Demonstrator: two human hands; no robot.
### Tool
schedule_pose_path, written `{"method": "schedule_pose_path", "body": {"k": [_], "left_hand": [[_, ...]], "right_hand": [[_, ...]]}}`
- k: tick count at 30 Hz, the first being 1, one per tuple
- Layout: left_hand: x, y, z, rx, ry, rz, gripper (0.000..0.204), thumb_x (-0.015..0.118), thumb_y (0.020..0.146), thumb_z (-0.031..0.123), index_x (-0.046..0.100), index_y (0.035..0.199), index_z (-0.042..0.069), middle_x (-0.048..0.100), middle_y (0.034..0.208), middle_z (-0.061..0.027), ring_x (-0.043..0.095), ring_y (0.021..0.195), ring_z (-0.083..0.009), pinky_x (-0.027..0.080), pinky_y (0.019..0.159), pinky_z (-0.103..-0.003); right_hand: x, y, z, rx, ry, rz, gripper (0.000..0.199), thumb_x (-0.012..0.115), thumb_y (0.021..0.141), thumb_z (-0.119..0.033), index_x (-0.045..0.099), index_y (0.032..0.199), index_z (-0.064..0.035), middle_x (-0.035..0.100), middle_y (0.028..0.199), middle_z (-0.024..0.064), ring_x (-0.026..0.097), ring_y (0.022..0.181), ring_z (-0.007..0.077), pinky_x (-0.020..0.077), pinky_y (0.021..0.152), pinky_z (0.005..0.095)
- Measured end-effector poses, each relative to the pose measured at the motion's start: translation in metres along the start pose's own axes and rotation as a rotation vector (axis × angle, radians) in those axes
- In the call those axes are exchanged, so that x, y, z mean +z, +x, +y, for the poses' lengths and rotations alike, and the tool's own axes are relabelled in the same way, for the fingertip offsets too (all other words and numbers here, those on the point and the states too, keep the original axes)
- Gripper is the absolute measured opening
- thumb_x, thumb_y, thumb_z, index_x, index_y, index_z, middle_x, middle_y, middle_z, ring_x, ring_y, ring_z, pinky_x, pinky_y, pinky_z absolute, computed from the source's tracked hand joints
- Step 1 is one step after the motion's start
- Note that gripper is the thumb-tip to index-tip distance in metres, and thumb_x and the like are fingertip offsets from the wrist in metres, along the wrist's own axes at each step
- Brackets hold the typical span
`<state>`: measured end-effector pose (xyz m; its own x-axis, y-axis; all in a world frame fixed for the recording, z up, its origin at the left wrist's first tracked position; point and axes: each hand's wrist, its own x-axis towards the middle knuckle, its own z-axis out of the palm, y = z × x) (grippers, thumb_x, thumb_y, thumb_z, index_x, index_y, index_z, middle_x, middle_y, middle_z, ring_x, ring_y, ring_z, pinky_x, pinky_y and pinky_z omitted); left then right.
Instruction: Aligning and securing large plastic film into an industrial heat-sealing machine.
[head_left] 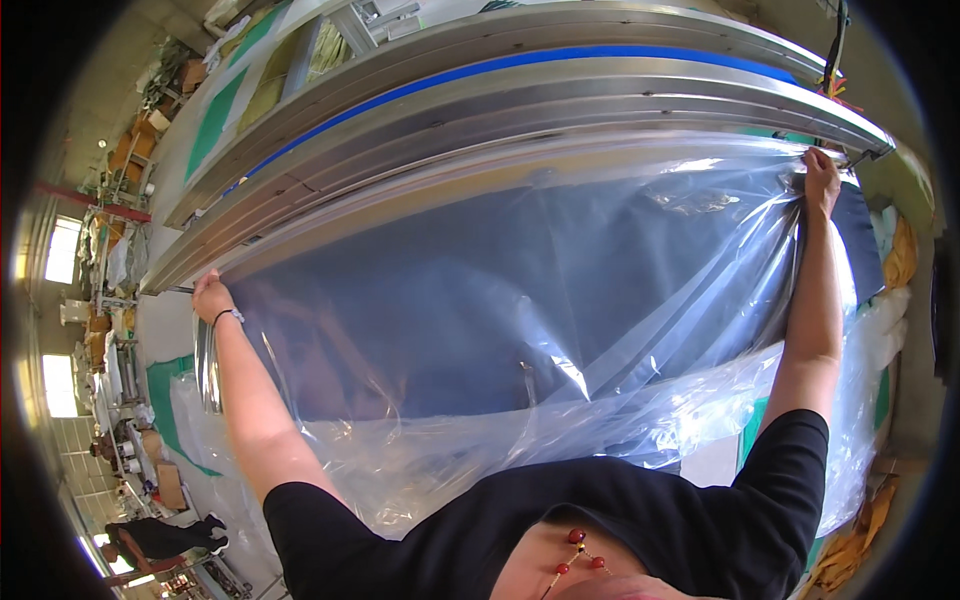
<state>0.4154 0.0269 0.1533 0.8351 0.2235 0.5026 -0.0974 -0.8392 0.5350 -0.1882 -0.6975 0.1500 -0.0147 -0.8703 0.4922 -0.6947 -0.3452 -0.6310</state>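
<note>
Head view: my left hand (212,297) and right hand (822,184) pinch clear film (560,340), its long edge stretching between them beside metal bars (540,105).

The plastic film (430,462) is clear and colourless, streaked with irregular white glints. Through it shows a plain sheet (470,290) of dark slate blue. The metal bars (520,108) are silver-grey, banded lengthwise by a bright-blue strip (540,55). The person's top (330,540) is solid black; the necklace beads (577,537) are deep red. A patch (165,385) at the left is flat green, and a box (170,485) at lower left is brown.
</note>
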Motion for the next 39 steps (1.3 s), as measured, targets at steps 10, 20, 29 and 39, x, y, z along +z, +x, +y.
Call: {"method": "schedule_pose_path", "body": {"k": [10, 20, 29, 39], "left_hand": [[-0.002, -0.014, 0.011, 0.049, -0.11, 0.194, 0.016, 0.057, 0.077, 0.013, 0.055, 0.089, 0.003, 0.063, 0.081, -0.0097, 0.059, 0.076, -0.0236, 0.043, 0.073, -0.031], [-0.003, -0.023, 0.02, -0.073, -0.18, 0.146, 0.018, 0.056, 0.077, 0.008, 0.048, 0.092, 0.003, 0.061, 0.086, -0.0096, 0.057, 0.082, -0.0212, 0.042, 0.076, -0.03], [-0.002, -0.026, 0.021, -0.056, -0.137, 0.139, 0.017, 0.054, 0.078, 0.009, 0.049, 0.093, 0.003, 0.061, 0.088, -0.0093, 0.058, 0.083, -0.0214, 0.042, 0.075, -0.03], [0.004, -0.033, 0.038, 0.197, 0.466, -0.132, 0.025, 0.042, 0.083, 0.031, 0.053, 0.105, 0.027, 0.052, 0.111, -0.0026, 0.052, 0.098, -0.0238, 0.043, 0.075, -0.043]], "right_hand": [[0.0, 0.01, -0.011, 0.052, 0.064, -0.026, 0.049, 0.057, 0.068, -0.034, 0.053, 0.104, -0.0002, 0.057, 0.099, 0.014, 0.053, 0.094, 0.0243, 0.0385, 0.083, 0.0296], [0.002, 0.0, -0.009, 0.048, 0.031, 0.016, 0.042, 0.054, 0.072, -0.031, 0.053, 0.1, -0.0006, 0.058, 0.094, 0.0155, 0.055, 0.091, 0.0248, 0.0401, 0.08, 0.0303], [0.003, -0.007, -0.022, 0.057, 0.124, 0.029, 0.036, 0.053, 0.073, -0.025, 0.051, 0.101, -0.0013, 0.058, 0.092, 0.0153, 0.056, 0.088, 0.0243, 0.0411, 0.079, 0.0299], [-0.005, 0.027, -0.001, -0.266, -0.15, -0.456, 0.026, 0.048, 0.075, -0.019, 0.055, 0.094, -0.0023, 0.059, 0.088, 0.0129, 0.057, 0.078, 0.0256, 0.0436, 0.071, 0.033]]}}
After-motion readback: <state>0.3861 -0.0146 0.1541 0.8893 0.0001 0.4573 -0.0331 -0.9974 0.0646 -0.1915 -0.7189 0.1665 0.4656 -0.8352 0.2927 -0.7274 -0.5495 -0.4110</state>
